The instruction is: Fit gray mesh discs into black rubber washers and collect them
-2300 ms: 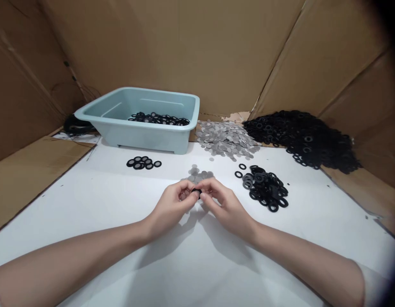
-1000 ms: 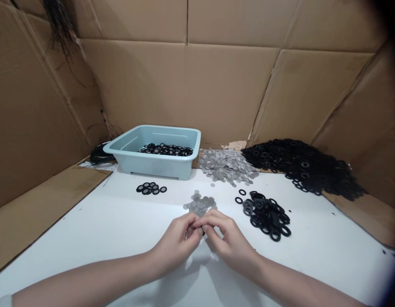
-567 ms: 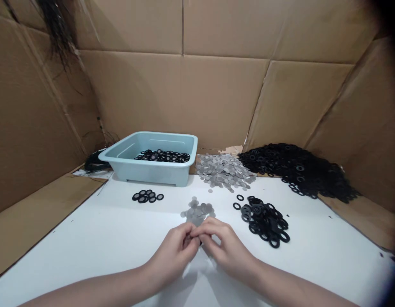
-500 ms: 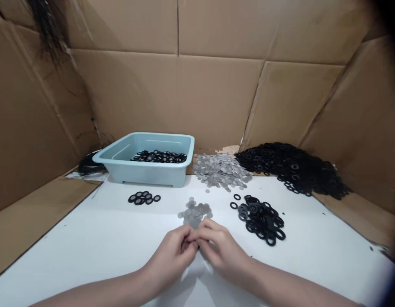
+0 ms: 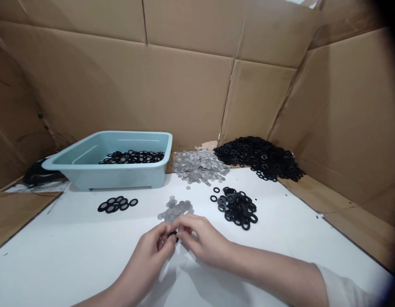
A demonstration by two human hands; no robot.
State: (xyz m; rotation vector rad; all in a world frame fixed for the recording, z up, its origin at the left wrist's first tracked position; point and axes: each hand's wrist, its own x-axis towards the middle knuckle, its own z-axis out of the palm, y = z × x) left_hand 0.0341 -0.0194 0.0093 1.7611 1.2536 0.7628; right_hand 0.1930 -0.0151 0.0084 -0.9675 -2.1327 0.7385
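Observation:
Thumb and fingers of my left hand (image 5: 149, 251) pinch a black ring (image 5: 173, 233), flat and washer-like, above the front of the white table. From the other side my right hand (image 5: 205, 239) closes its fingertips at the same ring. Fingers cover much of the ring, and whether a disc sits inside it I cannot tell. Just beyond the fingertips lies a small heap of thin grey discs (image 5: 175, 208). To the right is a loose pile of black rings (image 5: 239, 209). Several black rings with grey centres (image 5: 116, 204) lie to the left.
A light blue basin (image 5: 117, 177) at the back left holds many black rings with grey centres. Beside it are a large heap of grey discs (image 5: 200, 166) and a big mound of black rings (image 5: 258, 155). Cardboard walls (image 5: 184, 94) enclose the white table (image 5: 72, 247).
The view has turned to the right, so everything appears farther left. My fingertips have come slightly apart, and more of the black ring between them shows.

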